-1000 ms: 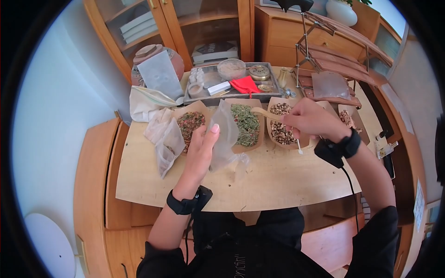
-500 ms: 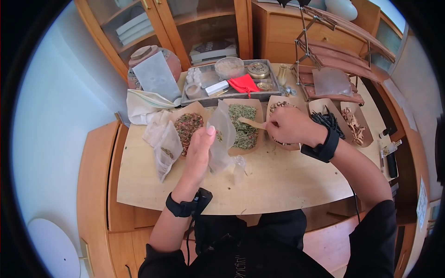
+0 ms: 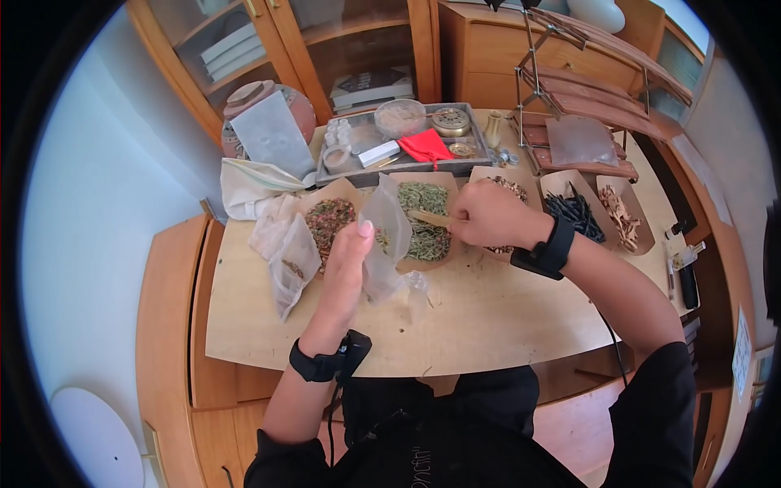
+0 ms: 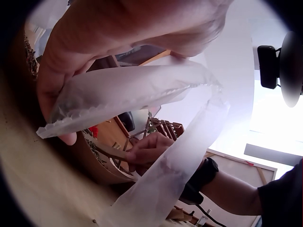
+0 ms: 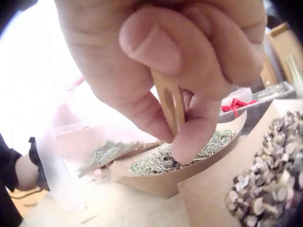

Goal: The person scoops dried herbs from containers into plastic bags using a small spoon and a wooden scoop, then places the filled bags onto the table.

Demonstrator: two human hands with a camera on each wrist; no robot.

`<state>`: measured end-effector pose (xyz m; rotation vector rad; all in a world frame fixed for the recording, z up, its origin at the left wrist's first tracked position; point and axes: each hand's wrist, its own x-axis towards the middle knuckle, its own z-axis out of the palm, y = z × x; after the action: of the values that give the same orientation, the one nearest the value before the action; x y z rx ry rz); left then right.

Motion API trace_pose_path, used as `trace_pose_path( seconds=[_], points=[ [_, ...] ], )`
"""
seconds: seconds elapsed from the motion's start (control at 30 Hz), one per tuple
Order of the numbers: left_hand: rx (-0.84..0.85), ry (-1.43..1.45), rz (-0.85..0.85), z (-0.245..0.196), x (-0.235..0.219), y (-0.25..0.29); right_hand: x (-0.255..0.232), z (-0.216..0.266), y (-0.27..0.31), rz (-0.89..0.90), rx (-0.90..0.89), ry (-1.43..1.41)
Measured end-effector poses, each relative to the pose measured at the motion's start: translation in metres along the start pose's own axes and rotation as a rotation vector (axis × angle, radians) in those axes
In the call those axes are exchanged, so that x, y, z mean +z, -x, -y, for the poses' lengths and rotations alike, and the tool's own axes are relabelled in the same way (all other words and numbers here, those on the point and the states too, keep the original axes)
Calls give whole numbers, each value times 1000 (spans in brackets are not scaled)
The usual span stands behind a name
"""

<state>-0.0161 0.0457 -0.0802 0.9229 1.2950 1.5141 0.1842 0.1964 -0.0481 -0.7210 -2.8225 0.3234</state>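
My left hand [image 3: 344,267] holds a translucent bag [image 3: 384,218] upright, its mouth spread wide in the left wrist view. Some green bits [image 5: 108,152] show through the bag in the right wrist view. My right hand [image 3: 498,213] pinches a thin wooden scoop [image 3: 431,218] between thumb and fingers. The scoop's tip points left over a paper tray of dried green herb [image 3: 423,236], next to the bag. Below my right hand, partly covered by it, is a paper tray of chopped, pale-and-dark dried pieces [image 5: 272,177].
Left of the bag are a tray of reddish dried flowers [image 3: 329,228] and another translucent bag [image 3: 294,272]. Trays of black strips [image 3: 573,213] and pale shavings [image 3: 620,218] stand right. Behind are a grey tray [image 3: 346,173] with a red pouch [image 3: 425,146] and a folding wooden rack [image 3: 586,89].
My right hand has moved left with the wooden scoop, from over the chopped pieces to the green herb, uncovering the tray of black strips. My left hand and the bag have hardly moved.
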Motion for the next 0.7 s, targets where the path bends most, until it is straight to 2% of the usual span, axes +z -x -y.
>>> trace_pose_path(
  seconds=[0.03, 0.1, 0.13, 0.2, 0.33, 0.47, 0.7],
  points=[
    [1, 1, -3, 1, -4, 0, -1, -3, 1, 1, -3, 1],
    [-2, -118, 44, 3, -11, -2, -12, -1, 5, 114, 238, -400],
    [-1, -115, 40, 5, -11, -2, -19, 1, 7, 117, 234, -398],
    [6, -73, -40, 4, -8, -2, -30, 5, 12, 199, 489, -569],
    [-59, -131, 12, -7, -4, -3, -43, 3, 21, 151, 500, -678],
    [-10, -153, -89, -16, 14, 5, -80, 22, 31, 109, 561, -708],
    [23, -184, -69, -23, 20, 9, -121, 56, 37, 128, 448, -646]
  ],
)
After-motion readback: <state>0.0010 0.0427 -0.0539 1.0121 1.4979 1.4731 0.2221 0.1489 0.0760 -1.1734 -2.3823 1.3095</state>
